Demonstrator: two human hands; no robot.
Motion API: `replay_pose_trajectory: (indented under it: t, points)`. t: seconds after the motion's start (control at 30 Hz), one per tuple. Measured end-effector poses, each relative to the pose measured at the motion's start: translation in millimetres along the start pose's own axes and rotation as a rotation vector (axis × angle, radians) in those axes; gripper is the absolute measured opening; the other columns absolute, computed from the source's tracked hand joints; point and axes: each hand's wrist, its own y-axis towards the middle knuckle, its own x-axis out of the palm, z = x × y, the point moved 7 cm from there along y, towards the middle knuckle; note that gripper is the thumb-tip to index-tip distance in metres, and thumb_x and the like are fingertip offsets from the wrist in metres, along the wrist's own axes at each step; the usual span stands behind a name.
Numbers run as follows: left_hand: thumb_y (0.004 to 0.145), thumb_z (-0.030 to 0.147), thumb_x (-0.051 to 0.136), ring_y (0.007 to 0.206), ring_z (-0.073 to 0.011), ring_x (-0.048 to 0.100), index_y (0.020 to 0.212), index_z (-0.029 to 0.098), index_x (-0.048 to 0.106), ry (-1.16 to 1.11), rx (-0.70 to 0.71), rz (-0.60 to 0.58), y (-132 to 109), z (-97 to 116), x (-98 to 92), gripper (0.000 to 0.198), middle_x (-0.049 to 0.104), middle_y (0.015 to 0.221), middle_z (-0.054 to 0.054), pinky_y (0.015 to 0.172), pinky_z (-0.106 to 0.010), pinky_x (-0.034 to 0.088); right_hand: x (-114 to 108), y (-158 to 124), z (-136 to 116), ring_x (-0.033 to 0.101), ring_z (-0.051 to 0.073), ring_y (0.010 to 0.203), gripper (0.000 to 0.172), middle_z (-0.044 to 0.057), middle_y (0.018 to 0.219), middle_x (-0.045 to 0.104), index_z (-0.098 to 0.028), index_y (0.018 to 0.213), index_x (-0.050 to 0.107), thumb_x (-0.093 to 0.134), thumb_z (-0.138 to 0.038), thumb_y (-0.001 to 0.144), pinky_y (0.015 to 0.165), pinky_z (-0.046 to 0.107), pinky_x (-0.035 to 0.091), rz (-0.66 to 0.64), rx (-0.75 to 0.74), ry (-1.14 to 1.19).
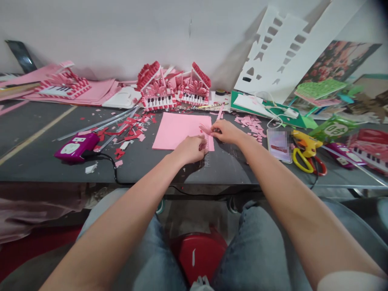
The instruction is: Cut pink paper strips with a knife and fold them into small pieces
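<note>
A pink paper sheet (pixel 174 127) lies flat on the dark table. My left hand (pixel 191 148) rests on its lower right part, fingers curled down on what looks like a clear ruler (pixel 207 161) along the right edge. My right hand (pixel 224 131) is closed in a pinch at the sheet's upper right edge, on a thin pink paper strip (pixel 205 129). Its fingertips partly hide the strip. Another narrow pink strip (pixel 220 112) lies just beyond the right hand.
Red and pink scraps (pixel 130 127) lie left of the sheet, near a purple glue-gun-like device (pixel 77 147). Two paper piano models (pixel 159 91) stand behind. Rightward are pink scraps (pixel 251 126), a phone (pixel 279 145), a yellow glue gun (pixel 307 143) and scissors (pixel 303 161).
</note>
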Motion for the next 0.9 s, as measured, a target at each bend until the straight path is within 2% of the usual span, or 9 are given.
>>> replay_pose_trajectory:
  t: [0.13,0.23,0.5,0.77,0.9]
  points:
    - [0.096,0.029,0.059,0.120,-0.0327,0.069,0.107,0.020,0.076,0.016,-0.008,0.015,0,0,-2.6,0.022,0.075,0.123,-0.015,0.105,-0.046,0.052,-1,-4,-2,0.063,0.026,0.101,0.011,0.011,0.102,0.072,-0.018,0.091,0.077,0.067,-0.022,0.093,0.095,0.037,0.045,0.035,-0.007,-0.005]
    - [0.097,0.029,0.058,0.122,-0.0328,0.068,0.107,0.018,0.076,0.034,0.010,0.003,-1,3,-3.2,0.023,0.073,0.130,-0.015,0.106,-0.046,0.052,0,-3,-1,0.064,0.026,0.100,0.013,0.012,0.102,0.074,-0.017,0.093,0.077,0.065,-0.020,0.094,0.096,0.037,0.046,0.059,0.035,-0.004]
    - [0.099,0.031,0.058,0.123,-0.0315,0.069,0.104,0.020,0.076,0.051,0.009,0.016,-1,1,-0.9,0.022,0.072,0.133,-0.013,0.109,-0.045,0.051,7,6,4,0.063,0.027,0.096,0.016,0.014,0.105,0.073,-0.017,0.097,0.073,0.057,-0.022,0.100,0.087,0.037,0.045,0.062,0.141,-0.077]
    - [0.099,0.031,0.058,0.126,-0.0330,0.068,0.104,0.017,0.076,0.037,0.017,0.015,0,0,0.3,0.024,0.070,0.138,-0.016,0.111,-0.046,0.050,7,9,3,0.062,0.026,0.092,0.012,0.013,0.101,0.073,-0.018,0.095,0.069,0.057,-0.018,0.097,0.082,0.036,0.043,0.057,0.195,-0.065]
    - [0.100,0.033,0.056,0.132,-0.0342,0.063,0.109,0.019,0.075,0.094,0.011,0.005,1,0,-0.1,0.025,0.067,0.146,-0.014,0.116,-0.053,0.045,4,6,3,0.060,0.022,0.086,0.009,0.011,0.096,0.072,-0.018,0.089,0.068,0.060,-0.018,0.094,0.080,0.034,0.043,0.084,0.192,-0.013]
